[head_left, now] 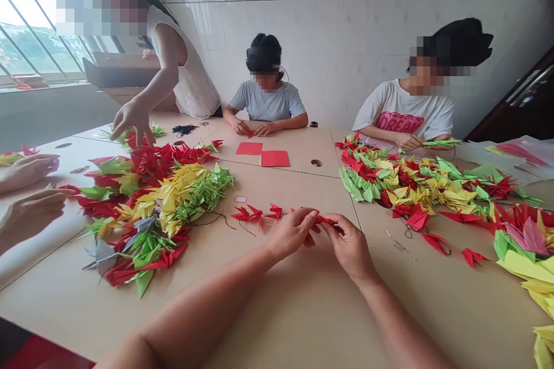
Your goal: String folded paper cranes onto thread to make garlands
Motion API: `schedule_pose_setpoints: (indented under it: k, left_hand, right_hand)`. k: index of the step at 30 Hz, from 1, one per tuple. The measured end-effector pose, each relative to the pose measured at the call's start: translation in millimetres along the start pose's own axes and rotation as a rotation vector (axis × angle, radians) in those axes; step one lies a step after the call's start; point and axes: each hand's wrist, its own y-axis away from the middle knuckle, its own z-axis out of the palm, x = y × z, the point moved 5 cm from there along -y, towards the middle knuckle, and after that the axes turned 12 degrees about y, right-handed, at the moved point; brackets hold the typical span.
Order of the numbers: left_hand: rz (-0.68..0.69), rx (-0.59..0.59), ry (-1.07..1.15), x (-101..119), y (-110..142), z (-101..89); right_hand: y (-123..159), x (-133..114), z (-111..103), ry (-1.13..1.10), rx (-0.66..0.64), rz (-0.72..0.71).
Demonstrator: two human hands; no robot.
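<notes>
Above the table, my left hand (294, 234) and my right hand (350, 244) meet at a red folded paper crane (325, 219). Fingers of both hands pinch it, and parts of it are hidden behind them. Just left of my left hand lies a short row of red paper cranes (257, 215). A dark cord (212, 219) trails from that side toward the large heap of cranes. To the right of my right hand lie a thin needle-like metal tool (400, 245) and loose red cranes (436, 243).
A heap of red, yellow and green cranes (173, 196) covers the left; more cranes (426, 179) spread over the right. Red paper squares (274, 158) lie ahead on the tan table (277, 305). Co-workers sit across; one person reaches over the left heap, and another's hands (30, 207) are at far left.
</notes>
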Motion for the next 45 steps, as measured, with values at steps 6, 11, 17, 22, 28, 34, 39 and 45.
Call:
schedule_pose_setpoints:
  k: [6,11,17,22,28,34,39,45]
  left_hand:
    - [-0.094,0.060,0.377,-1,-4,-5.7]
    - [-0.059,0.048,0.480,-3,-6,-7.5]
    - [0.034,0.033,0.397,-3,-6,-6.4]
    - [0.047,0.030,0.344,-4,-7,-5.3]
    - [0.102,0.051,0.309,-6,-10,-6.8]
    - [0.114,-0.003,0.303,0,-8,-1.8]
    - [0.146,-0.088,0.253,3,-6,3.0]
    - [0.128,-0.069,0.255,-2,-8,1.1]
  right_hand:
    - [0,3,7,-0.215,-0.101,0.077]
    - [-2,22,11,-0.437,-0.108,0.318]
    - [-1,27,11,-0.568,-0.084,0.405]
    - [-2,26,10,-0.607,-0.069,0.397]
    - [-2,20,11,-0.528,-0.111,0.339]
    - [-2,18,14,-0.354,-0.148,0.238]
    - [-3,23,11,-0.315,-0.087,0.254]
    - [-4,26,11,-0.307,-0.107,0.266]
